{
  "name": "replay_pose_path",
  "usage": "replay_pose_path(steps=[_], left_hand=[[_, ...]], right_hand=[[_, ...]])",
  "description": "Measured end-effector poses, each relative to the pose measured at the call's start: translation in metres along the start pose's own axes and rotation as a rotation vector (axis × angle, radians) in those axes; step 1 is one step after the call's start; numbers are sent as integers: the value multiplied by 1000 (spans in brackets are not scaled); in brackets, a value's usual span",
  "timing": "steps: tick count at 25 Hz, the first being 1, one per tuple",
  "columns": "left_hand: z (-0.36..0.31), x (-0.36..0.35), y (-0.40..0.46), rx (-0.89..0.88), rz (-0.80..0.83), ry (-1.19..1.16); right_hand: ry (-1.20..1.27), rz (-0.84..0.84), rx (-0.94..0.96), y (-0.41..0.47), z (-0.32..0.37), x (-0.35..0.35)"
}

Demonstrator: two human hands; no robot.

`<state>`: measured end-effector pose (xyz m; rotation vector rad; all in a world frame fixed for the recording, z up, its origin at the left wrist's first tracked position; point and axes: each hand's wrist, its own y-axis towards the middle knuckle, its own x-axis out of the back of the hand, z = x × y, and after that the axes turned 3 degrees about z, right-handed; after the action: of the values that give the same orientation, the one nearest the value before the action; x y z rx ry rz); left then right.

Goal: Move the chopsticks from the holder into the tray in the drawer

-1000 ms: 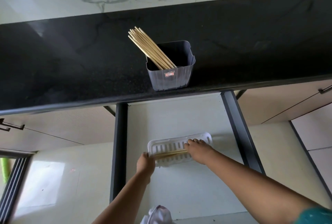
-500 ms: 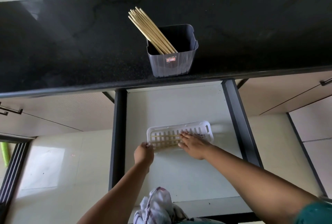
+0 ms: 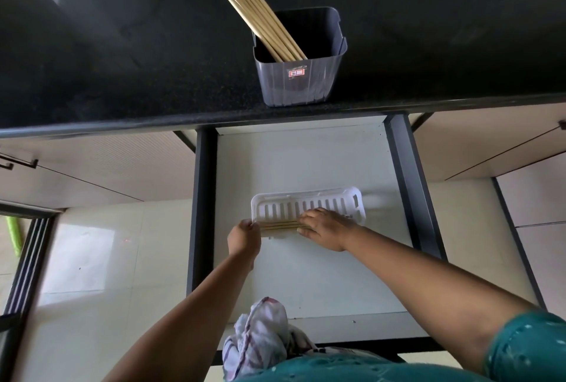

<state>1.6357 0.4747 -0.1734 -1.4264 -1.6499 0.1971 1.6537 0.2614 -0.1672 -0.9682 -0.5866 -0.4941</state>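
A grey plastic holder [image 3: 298, 81] stands on the black counter near its front edge, with several wooden chopsticks [image 3: 257, 14] leaning out to the upper left. Below it, the open drawer [image 3: 306, 161] holds a white slotted tray [image 3: 306, 202]. A few chopsticks [image 3: 280, 226] lie lengthwise along the tray's near side. My left hand [image 3: 243, 239] curls around the tray's left end, by the chopstick tips. My right hand [image 3: 326, 228] lies flat with fingers spread on the right part of those chopsticks, hiding their ends.
The black counter [image 3: 122, 60] overhangs the drawer's back. Dark drawer rails [image 3: 202, 198] run down both sides. A crumpled striped cloth [image 3: 260, 332] sits at the drawer's front edge by my body. Closed cabinet fronts flank the drawer, with tiled floor below.
The chopsticks in the tray show again between my hands, along its near side. My right hand has slid slightly right, and my left hand stays at the tray's left end.
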Motion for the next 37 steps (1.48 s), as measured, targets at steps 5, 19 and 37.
replay_pose_path(steps=[5,19,37], left_hand=[[1,4,-10,-334,-145,429],[-15,-3,-16,-786,0,525],[-16,8,-12,46,64,-184]], right_hand=[[215,-209,-148,-6,-3,8],[311,-754,-207,-32,-23,26],[878,-612,-950,-37,-38,0]])
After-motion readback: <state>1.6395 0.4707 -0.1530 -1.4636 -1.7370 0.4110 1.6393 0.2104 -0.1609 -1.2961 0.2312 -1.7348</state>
